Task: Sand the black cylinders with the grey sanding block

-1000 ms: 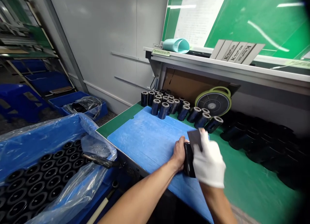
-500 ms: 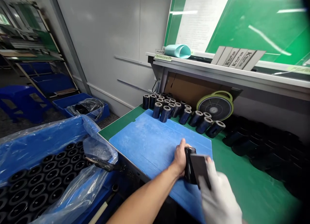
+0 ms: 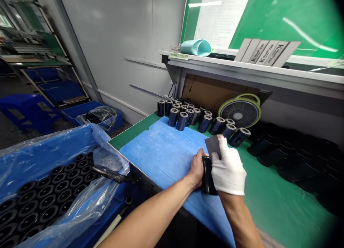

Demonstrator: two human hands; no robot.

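A bare left hand [image 3: 196, 168] steadies a glossy black cylinder [image 3: 208, 178] on a blue mat [image 3: 158, 147] near the edge of a green desk [image 3: 263, 201], its fingers clamped against the cylinder's 10 o'clock side, though how far they wrap beneath cannot be told. At 2 o'clock from the cylinder, a white-gloved right hand [image 3: 229, 171] pinches a dark grey sheet [image 3: 213, 146] between thumb and fingers, the sheet near the cylinder's upper end; whether the two touch is unclear. The smooth finish looks the likeliest source of trouble: a hard or off-centre push from the glove could twist the cylinder out of the bare grip and roll it toward the desk's edge at 7 o'clock. The sheet's edge, so near the left thumb, could scrape skin should it skid. Overreaching toward 1 o'clock might topple the nearest standing cylinders [image 3: 182, 121], ranged from 11 to 1 o'clock below a shelf [image 3: 204, 63] and close enough to knock one another. At 9 o'clock, more black pieces fill a plastic-lined blue bin [image 3: 64, 139], where a dropped part could chip its neighbours.
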